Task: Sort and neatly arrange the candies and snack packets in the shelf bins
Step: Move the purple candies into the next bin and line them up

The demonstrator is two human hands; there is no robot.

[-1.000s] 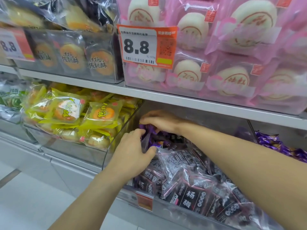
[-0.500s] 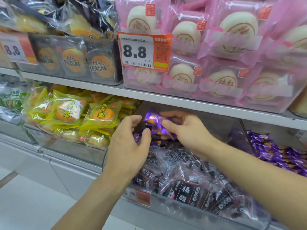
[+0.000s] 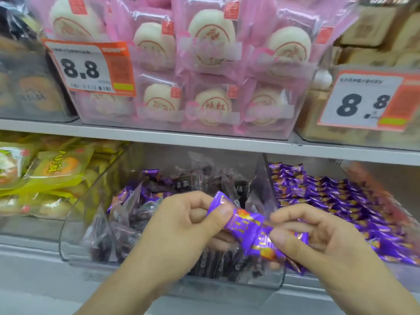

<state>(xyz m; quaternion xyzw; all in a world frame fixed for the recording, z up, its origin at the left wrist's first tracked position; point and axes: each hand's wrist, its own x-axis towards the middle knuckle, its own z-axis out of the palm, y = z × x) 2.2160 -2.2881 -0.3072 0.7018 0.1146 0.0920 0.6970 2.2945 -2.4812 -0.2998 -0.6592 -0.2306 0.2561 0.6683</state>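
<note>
Left hand [image 3: 181, 226] and right hand [image 3: 318, 237] pinching 2 purple candies [image 3: 247, 230] together over dark-packet bin [image 3: 159, 283] (strays, likely); matching purple bin [image 3: 341, 201] lying at 2 o'clock.

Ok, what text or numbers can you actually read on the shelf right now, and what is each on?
"8.8": left price tag on the pink bun bin.
"8.8": right price tag on the tan pastry bin.
"杨": dark packets in the middle bin.
Small print and barcodes on both tags: too blurred.
Red stamps on the buns, yellow packets, held purple candies: unreadable.
</note>
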